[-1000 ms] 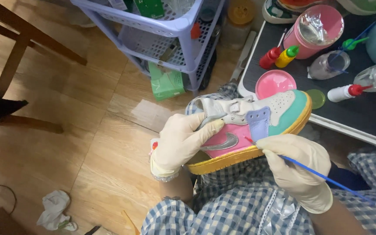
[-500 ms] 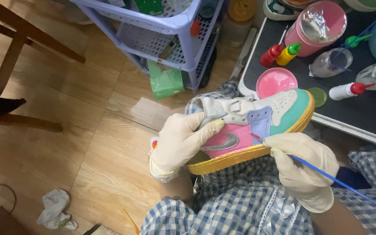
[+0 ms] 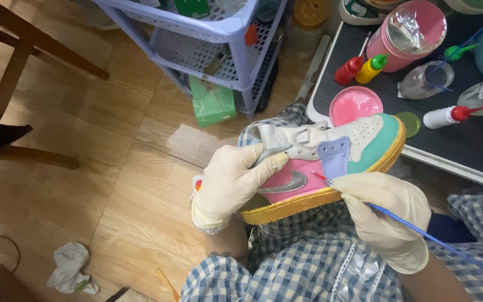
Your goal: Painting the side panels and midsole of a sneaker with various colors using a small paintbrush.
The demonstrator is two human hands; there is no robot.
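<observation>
My lap, in blue-and-white checked cloth (image 3: 286, 268), fills the near edge, and the small pastel sneaker with a pink side, lilac strap, mint toe and yellow sole (image 3: 331, 168) rests tilted just above it. My left hand (image 3: 233, 184), in a cream rubber glove, wraps the heel end; its fingers (image 3: 272, 162) are curled closed over the collar, thumb along the pink side panel. My right hand (image 3: 384, 215), gloved the same, sits just under the yellow sole, fingers pinched shut on a thin blue-handled brush (image 3: 415, 229) whose red tip touches the pink panel beside the lilac strap.

To my left the wooden plank floor (image 3: 113, 168) lies open, with a crumpled white rag (image 3: 71, 265) near the bottom edge and dark wooden chair legs (image 3: 23, 72) at the far left.

Beyond the shoe a green packet (image 3: 213, 103) lies on the floor against a lilac plastic basket shelf (image 3: 219, 33). To my right the black desk (image 3: 476, 151) with a white edge comes close to the toe. On it stand a round pink lid (image 3: 355, 104), a red squeeze bottle (image 3: 347, 70) touching a yellow one with a green cap (image 3: 373, 67), a white bottle with a red nozzle (image 3: 448, 114), a clear cup (image 3: 426, 81) and a pink tub (image 3: 406, 33).
</observation>
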